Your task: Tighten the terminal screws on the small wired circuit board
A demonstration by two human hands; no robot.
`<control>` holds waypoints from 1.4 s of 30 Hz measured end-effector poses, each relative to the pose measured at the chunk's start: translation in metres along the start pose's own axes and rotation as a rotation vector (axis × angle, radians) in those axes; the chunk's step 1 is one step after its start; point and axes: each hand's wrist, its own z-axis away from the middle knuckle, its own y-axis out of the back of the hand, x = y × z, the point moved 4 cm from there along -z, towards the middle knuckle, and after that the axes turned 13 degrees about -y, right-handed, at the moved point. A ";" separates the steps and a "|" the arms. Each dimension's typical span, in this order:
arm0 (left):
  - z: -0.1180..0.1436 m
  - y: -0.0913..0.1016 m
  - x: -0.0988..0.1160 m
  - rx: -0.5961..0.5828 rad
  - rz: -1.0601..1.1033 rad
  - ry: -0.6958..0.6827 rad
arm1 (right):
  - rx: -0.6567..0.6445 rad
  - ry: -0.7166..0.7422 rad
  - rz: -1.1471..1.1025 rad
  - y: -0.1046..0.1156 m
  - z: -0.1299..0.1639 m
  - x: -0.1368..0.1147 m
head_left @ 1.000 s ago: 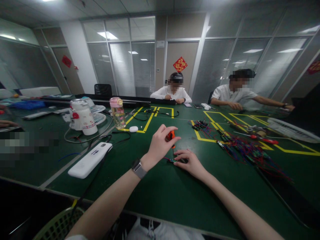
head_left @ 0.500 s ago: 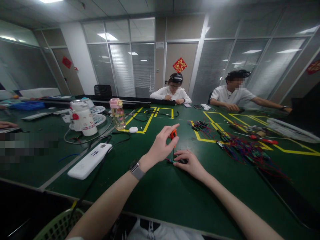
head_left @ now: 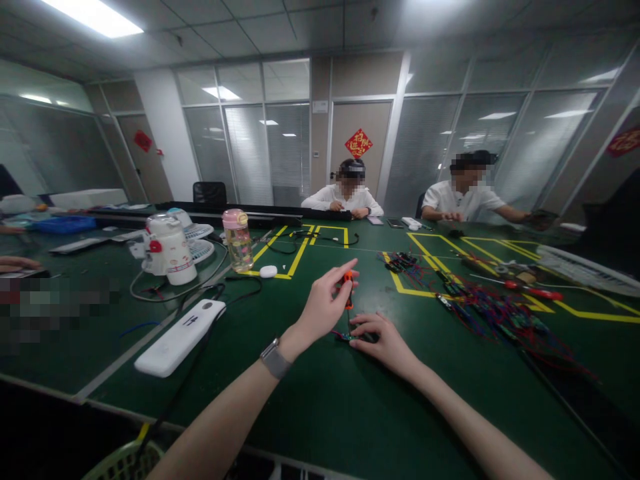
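Observation:
My left hand [head_left: 325,303] grips the orange handle of a small screwdriver [head_left: 347,283], held upright with its tip down on a small circuit board [head_left: 345,337]. My right hand [head_left: 383,340] lies flat on the green table [head_left: 310,400], its fingers pressing that small board with its thin wires. A watch sits on my left wrist [head_left: 275,359].
A heap of wired boards [head_left: 495,313] and a red screwdriver [head_left: 535,290] lie to the right. A white power strip [head_left: 180,337], a white jug [head_left: 167,250] and a pink-capped bottle [head_left: 237,240] stand at the left. Two people in white shirts sit across the table [head_left: 345,197].
The view has tilted up a little. My left hand's fingers have shifted on the screwdriver handle. My right hand stays on the board.

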 end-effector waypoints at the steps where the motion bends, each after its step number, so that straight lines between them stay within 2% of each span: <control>1: 0.000 0.000 -0.001 0.009 0.000 0.011 | 0.002 0.001 -0.005 0.000 0.000 0.000; 4: 0.000 0.003 0.003 0.066 -0.100 -0.003 | 0.004 0.004 -0.012 -0.001 0.000 0.001; 6: -0.001 0.003 0.006 0.063 -0.115 -0.012 | 0.006 0.008 -0.013 -0.001 -0.001 0.002; 10: -0.001 -0.001 0.002 -0.021 0.127 0.055 | 0.013 0.001 -0.016 -0.002 -0.001 0.004; 12: 0.001 -0.002 -0.003 -0.011 0.223 0.099 | 0.010 -0.003 -0.014 -0.002 -0.002 0.004; 16: 0.002 0.005 -0.007 0.091 -0.008 0.048 | 0.003 0.003 -0.009 -0.003 -0.001 0.003; 19: 0.000 0.007 -0.003 0.073 -0.136 0.013 | 0.008 0.006 -0.009 -0.002 0.000 0.003; 23: -0.001 -0.002 -0.003 -0.024 0.103 0.060 | 0.013 0.007 -0.006 -0.001 0.001 0.001; 25: 0.000 -0.005 -0.001 -0.002 0.097 0.052 | 0.008 0.010 -0.002 -0.001 0.001 0.000; 29: 0.005 -0.004 0.009 0.177 -0.269 -0.033 | 0.003 0.004 0.010 -0.001 0.000 -0.001; 30: 0.005 -0.006 0.010 0.149 -0.284 -0.050 | 0.003 0.004 0.013 -0.001 -0.001 -0.002; 32: 0.005 -0.009 0.011 0.076 -0.213 -0.050 | 0.002 0.009 0.018 -0.001 -0.001 -0.002; 34: 0.004 -0.012 0.007 0.007 -0.046 -0.027 | 0.000 0.013 0.021 -0.001 -0.001 -0.001; 36: 0.004 -0.011 0.002 -0.021 0.067 0.012 | 0.000 0.017 0.021 -0.001 -0.001 0.000; 40: 0.004 -0.002 -0.003 0.095 -0.117 0.013 | -0.002 0.034 0.023 -0.001 -0.001 0.000; 42: 0.004 -0.004 -0.004 0.079 -0.092 0.024 | -0.010 0.036 0.023 -0.001 -0.001 0.000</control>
